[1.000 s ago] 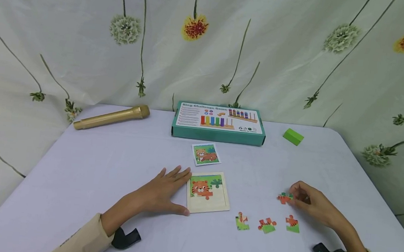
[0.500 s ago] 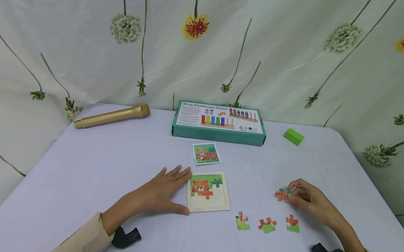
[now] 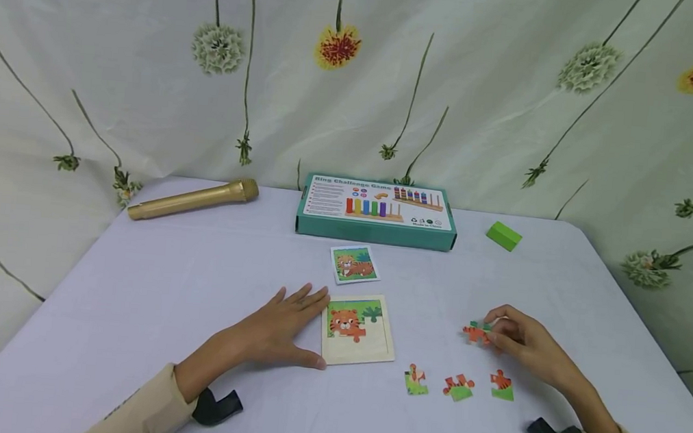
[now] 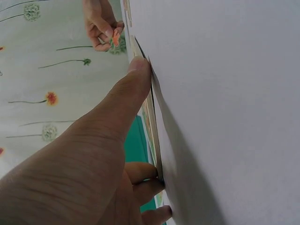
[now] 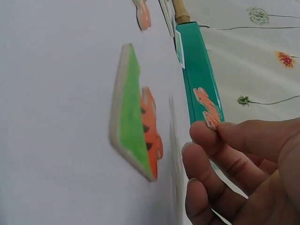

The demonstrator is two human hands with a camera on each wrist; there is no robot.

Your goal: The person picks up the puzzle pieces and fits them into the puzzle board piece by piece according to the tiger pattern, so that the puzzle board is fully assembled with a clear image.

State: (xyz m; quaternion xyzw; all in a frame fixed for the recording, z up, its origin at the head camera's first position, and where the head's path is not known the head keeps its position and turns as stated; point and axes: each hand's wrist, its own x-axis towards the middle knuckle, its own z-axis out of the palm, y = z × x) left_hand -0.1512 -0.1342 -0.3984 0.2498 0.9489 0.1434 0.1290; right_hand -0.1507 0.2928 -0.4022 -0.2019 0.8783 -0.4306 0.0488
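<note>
My right hand pinches an orange and green puzzle piece between thumb and fingertips. The right wrist view shows this piece raised off the table. My left hand lies with fingers spread along the left edge of a wooden puzzle board, thumb and fingertips touching it. A tiger face and some green pieces fill the board's upper part; its lower right is bare wood. On the table near my right hand lie three loose pieces: one green and orange, a middle one and a right one.
A small tiger picture card lies just behind the board. Farther back is a teal Ring Challenge Game box, with a gold microphone to its left and a green block to its right. A white cloth covers the table.
My right hand has moved a little left with the puzzle piece, towards the board. The left hand keeps its place at the board's edge.
</note>
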